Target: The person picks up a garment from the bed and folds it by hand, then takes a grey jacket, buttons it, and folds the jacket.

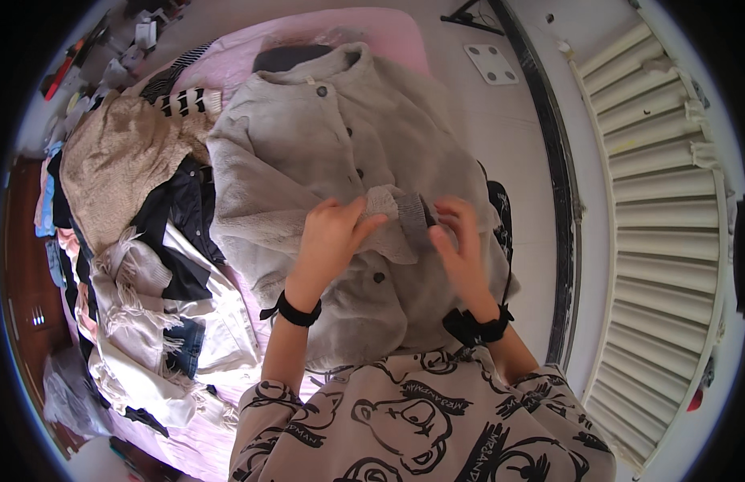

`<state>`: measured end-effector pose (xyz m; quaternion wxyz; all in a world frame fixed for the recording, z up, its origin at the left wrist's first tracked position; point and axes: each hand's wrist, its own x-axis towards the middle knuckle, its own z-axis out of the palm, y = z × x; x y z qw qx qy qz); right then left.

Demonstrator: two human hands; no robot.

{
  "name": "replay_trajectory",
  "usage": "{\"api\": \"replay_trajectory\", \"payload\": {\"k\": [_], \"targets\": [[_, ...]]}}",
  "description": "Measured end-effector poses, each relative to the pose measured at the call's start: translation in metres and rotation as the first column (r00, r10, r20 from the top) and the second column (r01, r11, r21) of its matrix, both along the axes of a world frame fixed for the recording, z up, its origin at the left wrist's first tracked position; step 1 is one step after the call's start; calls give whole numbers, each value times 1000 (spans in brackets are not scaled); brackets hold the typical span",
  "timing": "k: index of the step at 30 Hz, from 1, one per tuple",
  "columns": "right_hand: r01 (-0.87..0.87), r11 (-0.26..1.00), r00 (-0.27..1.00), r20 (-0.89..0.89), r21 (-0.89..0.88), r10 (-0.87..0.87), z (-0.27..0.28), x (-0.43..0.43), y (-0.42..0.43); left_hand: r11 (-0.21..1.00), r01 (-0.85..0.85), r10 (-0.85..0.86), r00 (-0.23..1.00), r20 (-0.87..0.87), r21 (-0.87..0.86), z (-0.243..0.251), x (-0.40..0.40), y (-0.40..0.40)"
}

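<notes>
A grey plush coat point(288, 144) with dark round buttons lies front up before me, its collar away from me. One sleeve is folded across its front, and the grey ribbed cuff point(412, 215) faces right. My left hand point(330, 244) grips that sleeve just behind the cuff, thumb and fingers on the plush. Close to the cuff's dark opening is my right hand point(463, 247), slightly blurred, its thumb and fingers apart. Whether its fingertips touch the cuff is hard to see. Both wrists wear black bands.
Left of the coat lie a tan knit garment point(122, 156), a fringed pale scarf point(131, 271), white trousers point(228, 325) and other clothes on a pink bedcover point(390, 30). A ribbed white radiator point(662, 223) lines the right wall. A white scale point(491, 64) rests on the floor.
</notes>
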<state>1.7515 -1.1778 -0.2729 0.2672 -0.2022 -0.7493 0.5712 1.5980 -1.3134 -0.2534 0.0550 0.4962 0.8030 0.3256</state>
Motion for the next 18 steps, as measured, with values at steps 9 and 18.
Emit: {"api": "replay_trajectory", "payload": {"k": [9,18], "targets": [[-175,946,983,10,-274,185,-1,-17,-2,960,-66,14,982,188,272,-8,28,-2],[-224,232,965,-249,-946,-82,-11,17,20,999,-31,32,999,-25,37,-24,40,-11]]}}
